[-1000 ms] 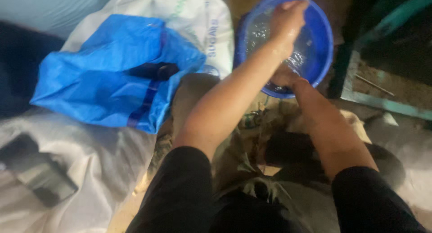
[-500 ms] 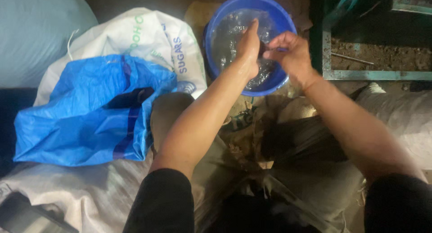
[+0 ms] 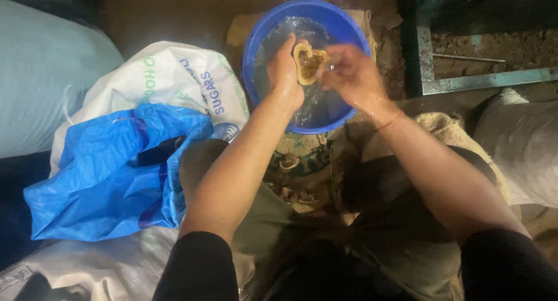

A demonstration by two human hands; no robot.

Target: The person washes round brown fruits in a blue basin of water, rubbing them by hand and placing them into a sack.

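Observation:
A blue plastic basin (image 3: 256,45) with water in it stands on the ground in front of my knees. Over it my left hand (image 3: 283,68) holds a yellowish, hollow, cup-shaped piece (image 3: 306,63) with a brown inside. My right hand (image 3: 349,74), wet, has its fingers against the right side of the same piece. Both hands are above the water at the basin's middle.
A blue plastic bag (image 3: 104,173) lies at my left on a white printed sack (image 3: 174,80). A pale stuffed sack (image 3: 40,86) is at far left, a grey one (image 3: 517,150) at right. A green metal frame (image 3: 465,80) lies beyond. Small brownish bits (image 3: 290,179) rest on the cloth on my lap.
My left hand has drawn back from the basin's far rim to its middle. Both hands have come together and now hold the yellowish piece up above the water.

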